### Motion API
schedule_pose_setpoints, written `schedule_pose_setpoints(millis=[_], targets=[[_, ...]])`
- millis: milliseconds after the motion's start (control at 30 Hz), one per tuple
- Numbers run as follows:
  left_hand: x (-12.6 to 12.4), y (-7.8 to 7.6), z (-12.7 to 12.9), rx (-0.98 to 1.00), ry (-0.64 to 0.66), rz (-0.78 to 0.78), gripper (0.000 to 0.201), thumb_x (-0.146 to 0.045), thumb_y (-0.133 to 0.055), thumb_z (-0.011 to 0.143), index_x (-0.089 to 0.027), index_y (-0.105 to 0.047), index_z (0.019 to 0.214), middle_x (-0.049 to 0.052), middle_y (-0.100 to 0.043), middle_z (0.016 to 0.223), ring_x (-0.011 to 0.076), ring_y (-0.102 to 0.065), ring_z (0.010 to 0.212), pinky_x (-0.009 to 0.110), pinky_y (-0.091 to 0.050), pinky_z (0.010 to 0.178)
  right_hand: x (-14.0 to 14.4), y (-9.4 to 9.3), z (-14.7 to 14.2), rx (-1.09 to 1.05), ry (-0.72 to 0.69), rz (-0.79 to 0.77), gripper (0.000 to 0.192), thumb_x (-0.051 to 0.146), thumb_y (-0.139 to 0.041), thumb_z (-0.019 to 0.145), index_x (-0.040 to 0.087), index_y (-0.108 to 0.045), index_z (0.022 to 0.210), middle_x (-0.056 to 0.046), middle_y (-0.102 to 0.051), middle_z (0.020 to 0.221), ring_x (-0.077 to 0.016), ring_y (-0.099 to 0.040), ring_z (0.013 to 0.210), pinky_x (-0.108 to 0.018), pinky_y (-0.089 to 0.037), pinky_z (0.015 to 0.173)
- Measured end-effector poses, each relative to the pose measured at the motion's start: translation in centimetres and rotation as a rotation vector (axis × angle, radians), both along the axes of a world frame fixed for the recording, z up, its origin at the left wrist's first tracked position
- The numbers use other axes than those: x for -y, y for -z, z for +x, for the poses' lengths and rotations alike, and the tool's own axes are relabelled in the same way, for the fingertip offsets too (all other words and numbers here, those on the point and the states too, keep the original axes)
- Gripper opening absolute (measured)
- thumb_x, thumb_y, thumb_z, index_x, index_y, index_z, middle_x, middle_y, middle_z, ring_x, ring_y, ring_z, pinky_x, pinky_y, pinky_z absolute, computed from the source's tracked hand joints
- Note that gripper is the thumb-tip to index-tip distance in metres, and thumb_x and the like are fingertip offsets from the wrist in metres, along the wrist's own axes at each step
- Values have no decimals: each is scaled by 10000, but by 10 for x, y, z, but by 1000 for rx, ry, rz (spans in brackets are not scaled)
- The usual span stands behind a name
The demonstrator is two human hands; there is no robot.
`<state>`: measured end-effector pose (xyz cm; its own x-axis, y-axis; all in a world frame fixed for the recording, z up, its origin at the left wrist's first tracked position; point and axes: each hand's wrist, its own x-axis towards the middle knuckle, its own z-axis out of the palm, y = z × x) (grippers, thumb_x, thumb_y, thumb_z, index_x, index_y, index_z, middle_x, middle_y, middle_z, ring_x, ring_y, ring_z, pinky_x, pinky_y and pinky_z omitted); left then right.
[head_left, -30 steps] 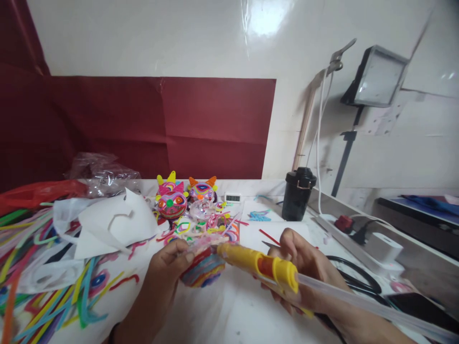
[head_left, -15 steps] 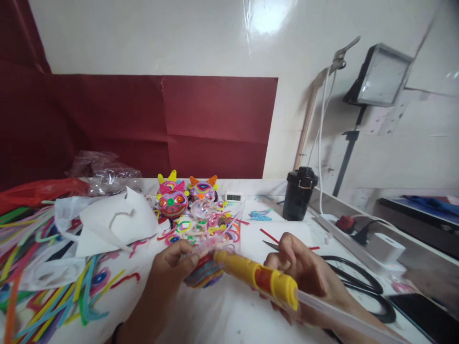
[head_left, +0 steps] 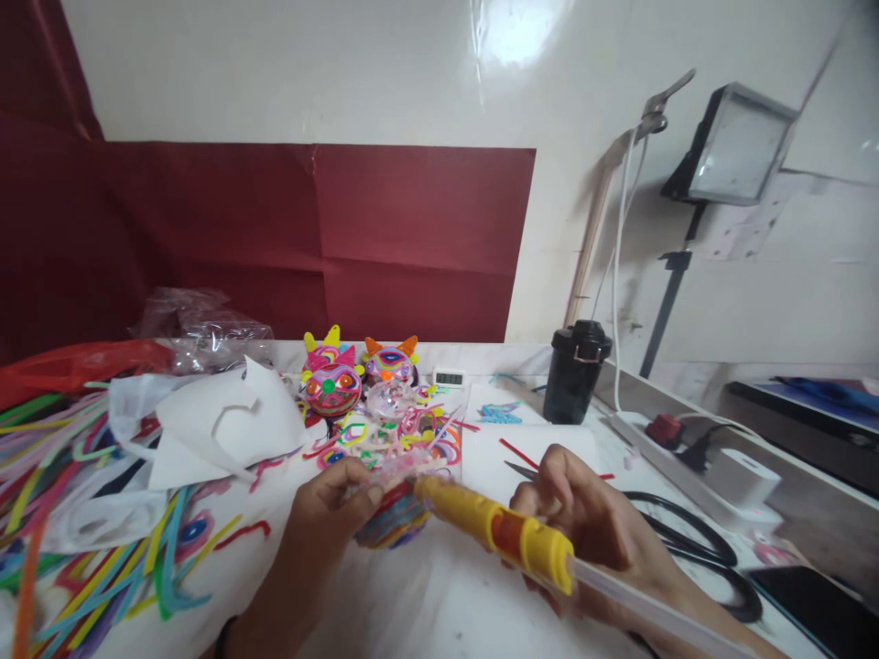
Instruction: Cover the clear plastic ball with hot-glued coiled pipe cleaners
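Left hand (head_left: 333, 513): grip pinched on the striped ball (head_left: 393, 524), above the bench (head_left: 439, 609). Right hand (head_left: 594, 531): grip around the yellow glue gun (head_left: 473, 515), tip at the ball's upper edge, contact unclear. Judged risk: if the ball turns or the tip slips, a smear or burnt left fingers.

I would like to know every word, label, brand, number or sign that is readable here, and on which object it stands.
No text can be read with certainty.
Digital display: dark marks like digits, too small to read.
Wall sheet: dark spots, too blurred to tell whether they are writing.
Glue gun: no readable label.
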<state>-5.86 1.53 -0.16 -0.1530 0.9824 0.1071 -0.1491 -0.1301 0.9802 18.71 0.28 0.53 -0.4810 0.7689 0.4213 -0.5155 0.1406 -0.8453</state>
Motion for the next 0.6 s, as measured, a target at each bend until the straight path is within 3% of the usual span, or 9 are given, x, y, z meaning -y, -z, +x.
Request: schedule_pose_setpoints(millis=[333,600], targets=[[1,-1,0,24,10,-14,226,-323,-756,602,-182,-579,610,-30,-619,514,142,-552,475,241,-391,486,10,-9,-4,26,72,-36,529,346,-829,683,238,-325,804,18,-628,747,-54,-510,499,-132,-374,433],[2,-5,0,79,28,-28,224,-310,-744,634,-177,-564,618,-30,-618,497,125,-529,449,232,-386,467,13,-10,-1,153,107,63,427,215,-758,762,247,-339,837,29,-595,833,-85,-527,638,-184,-399,557]])
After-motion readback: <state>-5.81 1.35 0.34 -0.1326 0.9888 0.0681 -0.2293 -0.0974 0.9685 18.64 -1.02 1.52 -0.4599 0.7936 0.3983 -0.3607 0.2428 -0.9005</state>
